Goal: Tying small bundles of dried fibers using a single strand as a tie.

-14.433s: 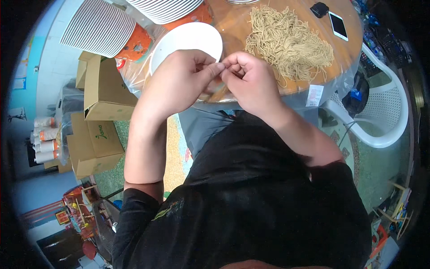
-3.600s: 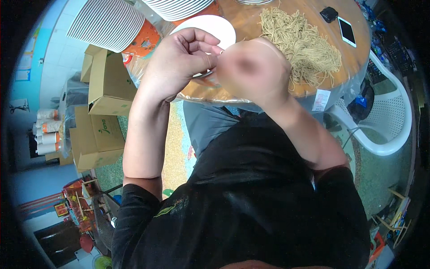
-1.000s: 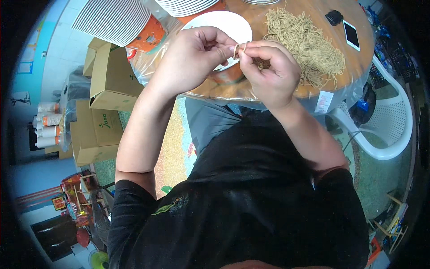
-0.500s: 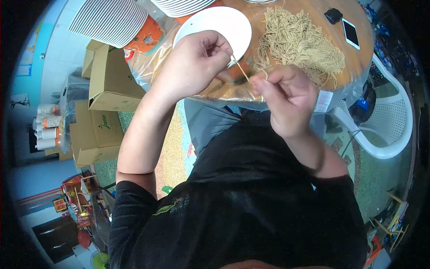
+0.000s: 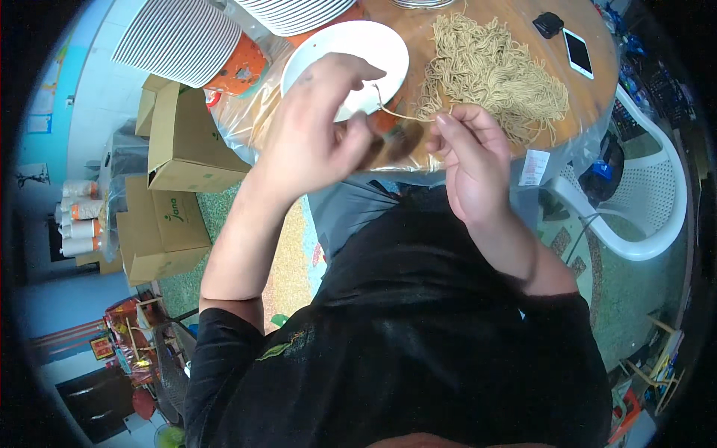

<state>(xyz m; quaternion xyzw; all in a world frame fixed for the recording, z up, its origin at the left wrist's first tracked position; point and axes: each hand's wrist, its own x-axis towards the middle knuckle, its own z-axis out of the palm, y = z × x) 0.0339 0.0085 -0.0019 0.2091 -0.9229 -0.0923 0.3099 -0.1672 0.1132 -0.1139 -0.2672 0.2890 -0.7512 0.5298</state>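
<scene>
Between the thumb and fingertips of my right hand (image 5: 476, 160), one end of a short tan string (image 5: 407, 116) is pinched. From there the string curves left, its other end loose in the air near my left hand (image 5: 317, 131). That left hand is open, with thumb and fingers apart and nothing between them. It hovers over a white round disc (image 5: 381, 45), whose near-left part it hides. Orange shows beneath the disc's near edge. Just beyond my right hand lies a large tangled heap of tan strings (image 5: 497, 75) on the table.
Stacked orange buckets with white rims (image 5: 175, 41) stand at the far left, with another stack (image 5: 295, 9) beside them. A phone (image 5: 578, 54) and a small black object (image 5: 548, 26) lie at right. Cardboard boxes (image 5: 190, 145) stand left of the plastic-covered table; a white chair (image 5: 657, 187) is at right.
My left hand has let go of the string and opened. The string, taut between both hands before, now hangs slack from my right hand.
</scene>
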